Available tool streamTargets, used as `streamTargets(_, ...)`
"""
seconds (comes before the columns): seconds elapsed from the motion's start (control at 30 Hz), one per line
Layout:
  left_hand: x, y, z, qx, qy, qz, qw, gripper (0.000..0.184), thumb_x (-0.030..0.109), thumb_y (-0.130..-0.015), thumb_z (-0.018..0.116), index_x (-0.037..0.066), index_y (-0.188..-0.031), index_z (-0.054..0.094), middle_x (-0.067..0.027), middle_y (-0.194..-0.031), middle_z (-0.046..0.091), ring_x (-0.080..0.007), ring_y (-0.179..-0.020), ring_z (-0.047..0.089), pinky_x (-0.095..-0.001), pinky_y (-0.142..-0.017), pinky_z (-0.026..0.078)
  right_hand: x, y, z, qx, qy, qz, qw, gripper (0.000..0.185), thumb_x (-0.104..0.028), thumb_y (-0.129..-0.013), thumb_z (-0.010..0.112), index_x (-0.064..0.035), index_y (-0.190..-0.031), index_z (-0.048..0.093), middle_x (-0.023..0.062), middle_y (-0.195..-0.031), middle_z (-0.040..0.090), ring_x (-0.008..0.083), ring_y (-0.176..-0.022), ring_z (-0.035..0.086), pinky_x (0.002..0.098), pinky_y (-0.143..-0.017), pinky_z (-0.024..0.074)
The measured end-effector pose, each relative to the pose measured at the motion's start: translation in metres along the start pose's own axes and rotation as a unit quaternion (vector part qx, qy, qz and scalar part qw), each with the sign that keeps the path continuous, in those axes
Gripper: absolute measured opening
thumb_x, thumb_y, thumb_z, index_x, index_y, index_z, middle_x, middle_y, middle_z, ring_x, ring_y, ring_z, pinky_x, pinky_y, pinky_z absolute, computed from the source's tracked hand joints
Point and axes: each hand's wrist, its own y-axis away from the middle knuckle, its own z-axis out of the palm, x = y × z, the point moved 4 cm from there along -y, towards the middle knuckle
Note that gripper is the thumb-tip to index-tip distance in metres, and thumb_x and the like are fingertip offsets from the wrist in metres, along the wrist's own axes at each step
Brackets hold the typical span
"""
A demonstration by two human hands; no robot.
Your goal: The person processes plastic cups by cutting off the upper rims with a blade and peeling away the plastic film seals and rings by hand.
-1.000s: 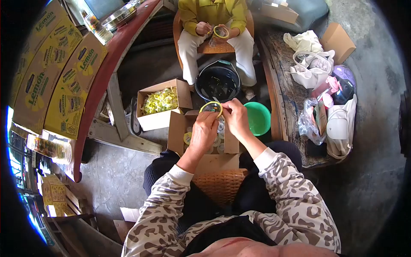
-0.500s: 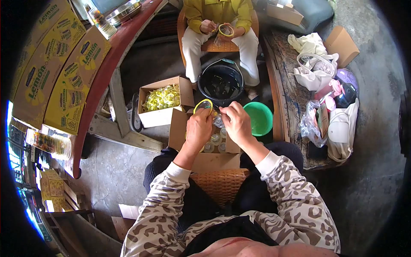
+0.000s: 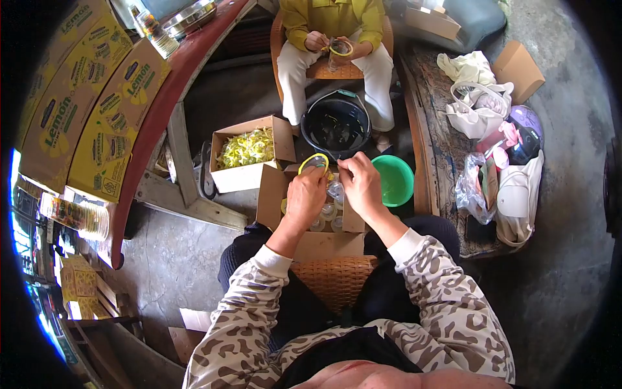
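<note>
A clear plastic cup with a yellow rim [image 3: 314, 159] is gripped from above by my left hand [image 3: 306, 196], its mouth tilted away from me. Just right of that rim, my right hand [image 3: 363, 186] has thumb and forefinger pinched together; whatever lies between them is too small to make out. Below both hands stands an open cardboard box [image 3: 270, 194] with several clear cups [image 3: 328, 211] in it. My left hand and forearm partly cover the box.
Ahead are a black bucket [image 3: 365, 139], a green basin [image 3: 411, 183] and a carton [image 3: 286, 137] of yellow strips [image 3: 246, 149]. A seated person [image 3: 332, 26] opposite holds another yellow-rimmed cup. Bags [image 3: 478, 107] lie on the right bench; lemon-drink cartons [image 3: 116, 129] stand left.
My left hand and the cup have shifted slightly to the right. My right hand stays pinched beside the rim. The whole view has moved a little.
</note>
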Motion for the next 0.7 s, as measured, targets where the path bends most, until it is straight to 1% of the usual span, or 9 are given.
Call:
streamTargets(0.1, -0.008, -0.003, -0.004, 0.002, -0.007, -0.012, 1.0, 0.012, 0.012, -0.092, 0.063, 0.001, -0.093, 0.067, -0.0196, -0.084, 0.065, -0.0414, -0.078, 0.064, -0.0462, -0.066, 0.05, -0.011, 0.001, -0.005, -0.004, 0.007, -0.029, 1.0, 0.012, -0.001, -0.078, 0.072, -0.005, -0.086, 0.064, 0.0083, -0.079, 0.054, 0.0284, -0.075, 0.061, 0.0412, -0.062, 0.0488)
streamTargets(0.17, -0.005, -0.002, -0.004, 0.004, -0.004, -0.011, 1.0, 0.012, 0.011, -0.091, 0.063, 0.0, -0.091, 0.066, -0.0195, -0.082, 0.064, -0.0414, -0.077, 0.064, -0.0465, -0.066, 0.05, -0.018, 0.003, -0.005, -0.01, 0.05, -0.092, 0.994, 0.014, -0.001, -0.076, 0.072, -0.0061, -0.087, 0.065, 0.0077, -0.08, 0.054, 0.0276, -0.075, 0.061, 0.0413, -0.062, 0.0492)
streamTargets(0.2, -0.005, 0.0, -0.001, -0.005, 0.005, -0.007, 1.0, 0.012, 0.011, -0.091, 0.063, 0.0, -0.091, 0.066, -0.0193, -0.082, 0.064, -0.0415, -0.077, 0.064, -0.0464, -0.066, 0.05, -0.017, 0.004, -0.003, -0.011, 0.069, -0.095, 0.993, 0.015, -0.001, -0.075, 0.072, -0.0068, -0.088, 0.065, 0.0076, -0.081, 0.054, 0.0273, -0.077, 0.062, 0.0412, -0.062, 0.0497)
streamTargets(0.3, 0.003, 0.006, 0.005, -0.021, 0.024, 0.015, 0.999, 0.011, 0.01, -0.089, 0.064, -0.001, -0.092, 0.066, -0.0191, -0.084, 0.064, -0.0414, -0.078, 0.064, -0.0459, -0.067, 0.05, -0.001, 0.001, 0.003, -0.015, 0.065, -0.062, 0.996, 0.015, -0.001, -0.076, 0.071, -0.0063, -0.089, 0.066, 0.0078, -0.081, 0.055, 0.0283, -0.077, 0.062, 0.0412, -0.062, 0.0499)
streamTargets(0.37, 0.005, 0.005, 0.007, -0.027, 0.032, 0.032, 0.999, 0.011, 0.01, -0.088, 0.065, -0.001, -0.093, 0.067, -0.0192, -0.086, 0.065, -0.0412, -0.078, 0.064, -0.0455, -0.067, 0.05, 0.006, 0.0, 0.005, -0.035, 0.043, -0.01, 0.998, 0.012, -0.001, -0.078, 0.07, -0.0053, -0.089, 0.066, 0.0087, -0.082, 0.057, 0.0296, -0.078, 0.063, 0.0414, -0.064, 0.0502)
streamTargets(0.43, 0.005, 0.004, 0.004, 0.012, 0.022, 0.073, 0.997, 0.011, 0.008, -0.087, 0.065, -0.001, -0.094, 0.066, -0.0195, -0.088, 0.066, -0.0408, -0.078, 0.065, -0.0451, -0.068, 0.051, 0.016, 0.0, 0.009, -0.031, -0.069, 0.062, 0.995, 0.01, -0.001, -0.08, 0.069, -0.0045, -0.089, 0.067, 0.0093, -0.083, 0.059, 0.0305, -0.076, 0.063, 0.0419, -0.064, 0.0503)
streamTargets(0.57, 0.002, 0.001, -0.004, 0.045, 0.049, 0.072, 0.995, 0.011, 0.008, -0.088, 0.066, -0.001, -0.093, 0.066, -0.0202, -0.086, 0.066, -0.0409, -0.077, 0.065, -0.0454, -0.068, 0.05, 0.005, 0.002, 0.004, -0.056, -0.052, 0.026, 0.997, 0.011, 0.0, -0.079, 0.07, -0.0038, -0.088, 0.067, 0.0096, -0.083, 0.059, 0.0303, -0.074, 0.063, 0.0413, -0.064, 0.0498)
streamTargets(0.63, 0.003, -0.001, -0.007, 0.004, 0.03, 0.008, 0.999, 0.011, 0.009, -0.09, 0.065, -0.002, -0.091, 0.064, -0.0211, -0.081, 0.064, -0.0418, -0.076, 0.064, -0.0463, -0.066, 0.049, 0.0, 0.001, 0.0, -0.052, -0.034, 0.017, 0.998, 0.011, 0.0, -0.078, 0.07, -0.0041, -0.088, 0.067, 0.0094, -0.082, 0.058, 0.0299, -0.075, 0.063, 0.0413, -0.064, 0.0498)
streamTargets(0.7, -0.001, -0.001, -0.004, 0.006, 0.031, 0.013, 0.999, 0.012, 0.01, -0.09, 0.065, -0.002, -0.089, 0.063, -0.0218, -0.081, 0.064, -0.0423, -0.076, 0.064, -0.0466, -0.065, 0.049, -0.001, 0.001, -0.001, -0.046, -0.018, 0.01, 0.999, 0.012, 0.0, -0.078, 0.071, -0.0044, -0.089, 0.066, 0.0091, -0.082, 0.058, 0.0294, -0.075, 0.063, 0.0413, -0.064, 0.0497)
